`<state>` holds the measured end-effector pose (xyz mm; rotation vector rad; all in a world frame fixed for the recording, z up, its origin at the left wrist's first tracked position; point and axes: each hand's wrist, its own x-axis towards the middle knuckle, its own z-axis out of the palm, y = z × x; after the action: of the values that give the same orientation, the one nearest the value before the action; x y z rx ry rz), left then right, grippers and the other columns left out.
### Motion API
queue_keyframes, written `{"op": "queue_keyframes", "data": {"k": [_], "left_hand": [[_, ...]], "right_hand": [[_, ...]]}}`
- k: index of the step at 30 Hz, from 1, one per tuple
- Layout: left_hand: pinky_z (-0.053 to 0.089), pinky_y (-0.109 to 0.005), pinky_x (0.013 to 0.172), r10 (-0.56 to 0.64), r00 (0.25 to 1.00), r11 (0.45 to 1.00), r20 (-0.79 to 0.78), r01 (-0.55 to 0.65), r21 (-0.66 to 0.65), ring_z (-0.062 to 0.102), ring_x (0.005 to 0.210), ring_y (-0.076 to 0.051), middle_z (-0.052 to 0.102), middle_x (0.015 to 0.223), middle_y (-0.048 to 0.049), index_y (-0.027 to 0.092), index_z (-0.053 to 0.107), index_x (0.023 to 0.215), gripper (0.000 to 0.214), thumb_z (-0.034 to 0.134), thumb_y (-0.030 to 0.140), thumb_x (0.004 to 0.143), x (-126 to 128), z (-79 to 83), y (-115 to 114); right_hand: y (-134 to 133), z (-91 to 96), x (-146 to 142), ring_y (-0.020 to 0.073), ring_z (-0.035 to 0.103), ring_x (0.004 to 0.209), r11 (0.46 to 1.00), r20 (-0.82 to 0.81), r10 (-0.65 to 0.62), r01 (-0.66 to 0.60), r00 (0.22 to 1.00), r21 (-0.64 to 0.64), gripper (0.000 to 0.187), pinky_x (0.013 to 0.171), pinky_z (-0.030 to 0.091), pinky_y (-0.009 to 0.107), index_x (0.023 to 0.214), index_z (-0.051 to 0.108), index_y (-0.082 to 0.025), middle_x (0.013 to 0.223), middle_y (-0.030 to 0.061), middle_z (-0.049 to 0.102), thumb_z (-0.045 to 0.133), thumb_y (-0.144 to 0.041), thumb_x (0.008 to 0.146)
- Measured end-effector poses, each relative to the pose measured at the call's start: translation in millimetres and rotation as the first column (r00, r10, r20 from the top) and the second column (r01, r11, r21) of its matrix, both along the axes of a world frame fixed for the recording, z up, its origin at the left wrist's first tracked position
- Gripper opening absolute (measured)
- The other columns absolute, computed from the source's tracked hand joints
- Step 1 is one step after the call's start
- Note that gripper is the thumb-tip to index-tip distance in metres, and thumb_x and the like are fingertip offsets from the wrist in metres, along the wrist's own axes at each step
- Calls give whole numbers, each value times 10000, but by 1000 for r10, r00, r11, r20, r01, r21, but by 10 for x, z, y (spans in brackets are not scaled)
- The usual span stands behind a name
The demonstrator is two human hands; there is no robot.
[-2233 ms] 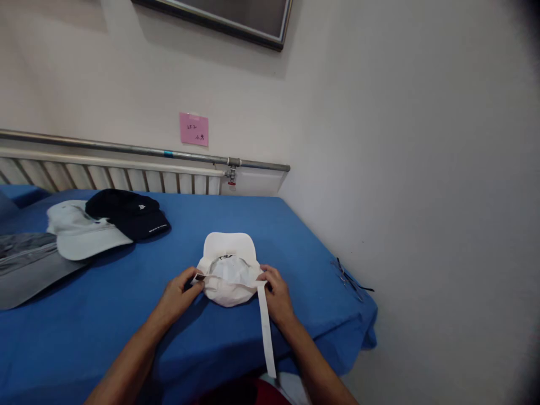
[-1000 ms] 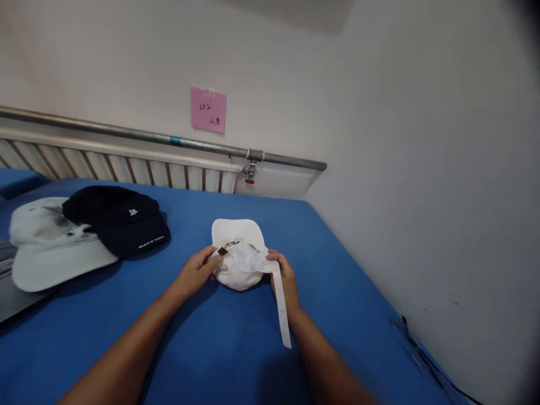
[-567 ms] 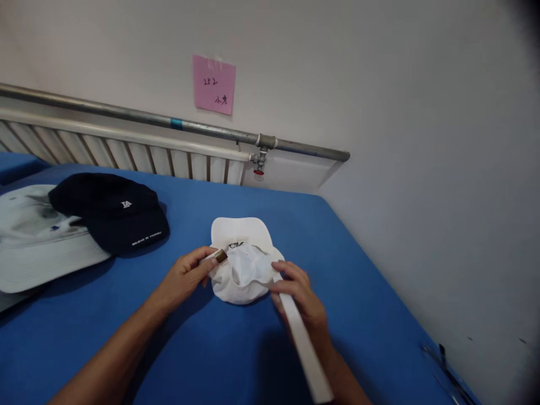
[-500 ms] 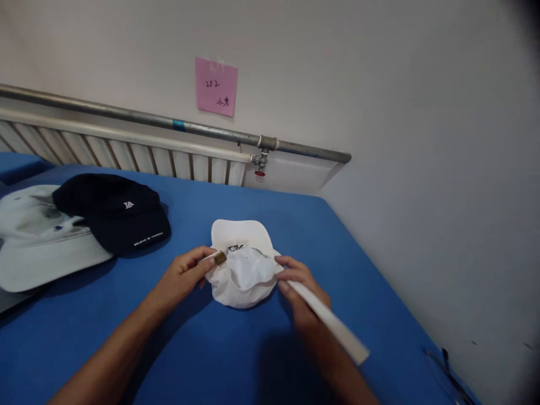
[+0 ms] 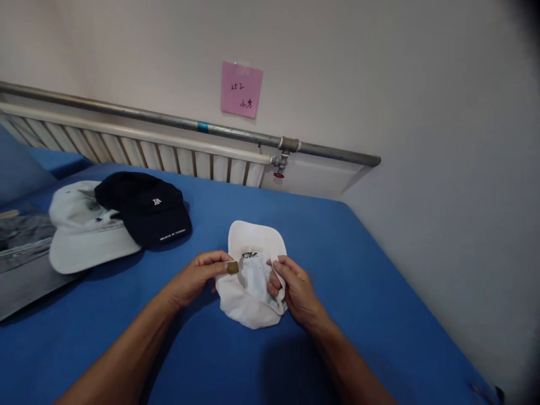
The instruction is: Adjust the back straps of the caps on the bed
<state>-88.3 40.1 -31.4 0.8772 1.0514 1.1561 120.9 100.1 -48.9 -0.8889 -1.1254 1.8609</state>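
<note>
A white baseball cap (image 5: 248,306) lies upside down in front of me, its brim pointing away and its hollow inside facing up. Dark lettering shows at the base of the brim. My left hand (image 5: 200,275) pinches the cap's left edge, where a small brass-coloured buckle (image 5: 232,268) sits beside the thumb. At the right edge, my right hand (image 5: 297,289) grips the rim, thumb on top and some fingers reaching into the cap. The fingertips under the left side are hidden.
On the left, a navy cap (image 5: 145,208) overlaps a pale cap (image 5: 84,247), beside a grey cap (image 5: 25,275). All rest on a blue-covered surface (image 5: 219,360). Behind are a radiator (image 5: 185,163), a pipe with a valve (image 5: 282,163) and a pink note (image 5: 242,90).
The pale strip that stuck out from my right hand is no longer visible. My right fingers now reach inside the cap rim. The view has shifted left, so everything appears farther right.
</note>
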Motion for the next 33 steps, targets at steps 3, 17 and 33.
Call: {"op": "queue_keyframes", "data": {"k": [3,17,33], "left_hand": [[337,-200,490,3,999,1000,38,-2,-29,477,509,-76,602,608,5,159,723,741,294,807,422,638,-4,-9,-9],[404,-226,621,-21,998,996,63,27,-91,569,638,-113,686,698,-23,162,750,697,221,830,341,597,9,76,-38],[415,-227,624,-78,993,995,83,82,-50,578,638,-118,682,712,-23,164,737,738,231,830,348,635,10,-14,-48]], "right_hand": [[-27,52,7,64,390,370,1000,-13,24,-24,1000,6,242,406,300,187,851,586,-189,437,-95,441,692,-385,759],[-168,380,-36,13,204,358,992,-92,101,-108,991,-72,300,338,146,148,879,595,-206,540,-85,463,677,-469,759],[-243,257,-136,11,270,340,980,111,200,-201,974,-1,231,330,187,170,732,581,-180,548,-70,511,660,-395,765]]}}
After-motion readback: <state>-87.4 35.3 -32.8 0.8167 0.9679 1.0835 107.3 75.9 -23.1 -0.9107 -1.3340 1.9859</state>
